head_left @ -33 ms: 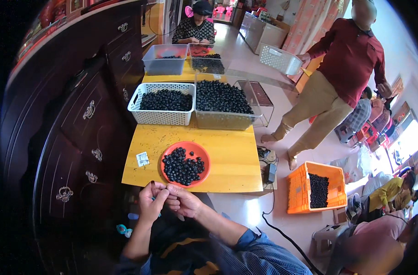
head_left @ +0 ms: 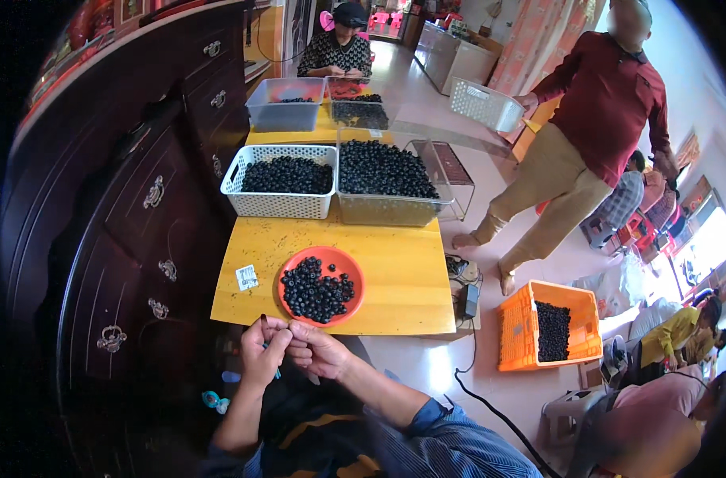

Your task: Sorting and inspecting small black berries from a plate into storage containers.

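My left hand [head_left: 263,354] and my right hand [head_left: 321,350] meet fingertip to fingertip just before the near edge of the yellow table [head_left: 403,275]. The left is closed around a thin teal stick-like tool [head_left: 278,372], mostly hidden by the fingers. A dark tip shows above that hand. My right hand is pinched closed against the left; what lies between its fingers is hidden. Directly beyond the hands sits a round orange-red plate [head_left: 355,267]. Many glossy black bead-like balls [head_left: 315,296] lie in it, and a small white printed packet [head_left: 246,277] is left of it.
Behind the plate stand a white perforated basket [head_left: 279,209] and a clear bin [head_left: 395,211], both holding black balls. An orange crate [head_left: 518,338] is on the floor at right. Dark drawers [head_left: 132,231] line the left. One person stands holding a basket [head_left: 486,103]; another sits opposite.
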The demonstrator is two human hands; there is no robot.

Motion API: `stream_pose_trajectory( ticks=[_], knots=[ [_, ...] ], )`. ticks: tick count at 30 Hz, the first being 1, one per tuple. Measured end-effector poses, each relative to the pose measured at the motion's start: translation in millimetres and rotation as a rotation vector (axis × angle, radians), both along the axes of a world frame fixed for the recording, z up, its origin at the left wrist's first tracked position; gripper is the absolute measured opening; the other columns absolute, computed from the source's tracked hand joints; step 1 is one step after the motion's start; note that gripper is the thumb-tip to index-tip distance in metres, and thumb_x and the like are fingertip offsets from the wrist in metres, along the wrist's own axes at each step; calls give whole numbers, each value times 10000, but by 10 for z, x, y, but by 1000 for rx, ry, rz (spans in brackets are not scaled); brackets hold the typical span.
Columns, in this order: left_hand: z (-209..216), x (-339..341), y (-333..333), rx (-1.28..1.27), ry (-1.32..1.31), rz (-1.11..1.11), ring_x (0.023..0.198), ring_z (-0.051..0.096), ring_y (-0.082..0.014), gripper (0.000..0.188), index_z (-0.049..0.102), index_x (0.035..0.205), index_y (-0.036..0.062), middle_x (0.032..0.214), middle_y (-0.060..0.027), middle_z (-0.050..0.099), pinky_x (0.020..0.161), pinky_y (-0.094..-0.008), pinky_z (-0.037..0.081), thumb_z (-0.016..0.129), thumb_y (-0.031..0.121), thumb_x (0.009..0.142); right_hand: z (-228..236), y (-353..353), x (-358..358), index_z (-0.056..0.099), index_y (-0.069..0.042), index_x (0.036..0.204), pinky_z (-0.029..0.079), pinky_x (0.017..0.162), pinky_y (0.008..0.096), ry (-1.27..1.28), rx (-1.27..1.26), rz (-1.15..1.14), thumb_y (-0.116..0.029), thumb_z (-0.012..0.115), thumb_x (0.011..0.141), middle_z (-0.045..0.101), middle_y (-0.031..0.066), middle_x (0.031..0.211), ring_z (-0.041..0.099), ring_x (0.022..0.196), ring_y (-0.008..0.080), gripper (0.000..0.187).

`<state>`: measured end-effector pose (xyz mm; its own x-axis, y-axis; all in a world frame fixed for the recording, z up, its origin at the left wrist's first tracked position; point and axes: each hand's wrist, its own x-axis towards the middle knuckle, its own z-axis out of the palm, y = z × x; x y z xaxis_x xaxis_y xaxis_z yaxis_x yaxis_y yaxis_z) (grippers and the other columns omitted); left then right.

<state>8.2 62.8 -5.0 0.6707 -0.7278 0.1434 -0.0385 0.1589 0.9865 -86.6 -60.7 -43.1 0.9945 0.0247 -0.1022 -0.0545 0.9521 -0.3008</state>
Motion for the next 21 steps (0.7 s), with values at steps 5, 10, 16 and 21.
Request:
stream_pose_trajectory(
  ticks=[5, 10, 16, 21],
  knots=[
    [-34, 28, 22, -38, 290, -70, 506, 469, -15, 119, 623, 1012, 11, 716, 15, 601, 455, -188, 359, 667, 69, 917, 10, -11, -18, 503, -195, 891, 244, 489, 188, -2, 13, -2, -327, 583, 1034, 322, -101, 692, 285, 564, 20, 211],
    [-30, 2, 7, 21, 40, -15, 506, 468, -11, 126, 629, 1002, 15, 675, 36, 574, 454, -186, 356, 678, 95, 919, -62, -3, 8, 572, -146, 1059, 251, 498, 189, -58, -75, -15, -316, 591, 1029, 332, -93, 704, 293, 583, 23, 174],
    [-99, -8, -21, -38, 134, 8, 467, 407, -21, 60, 595, 948, 34, 634, 48, 512, 426, -198, 330, 624, 85, 935, -54, 8, 25, 535, -170, 944, 239, 487, 186, -52, -68, -16, -326, 576, 1038, 334, -101, 699, 289, 570, 16, 187],
    [-67, -29, -44, -29, 89, 18, 464, 399, -22, 46, 593, 949, 38, 626, 52, 494, 422, -196, 325, 607, 81, 948, 15, 12, 3, 511, -187, 885, 224, 473, 182, -9, -95, -56, -340, 574, 1040, 336, -109, 695, 287, 561, 10, 226]
  ],
)
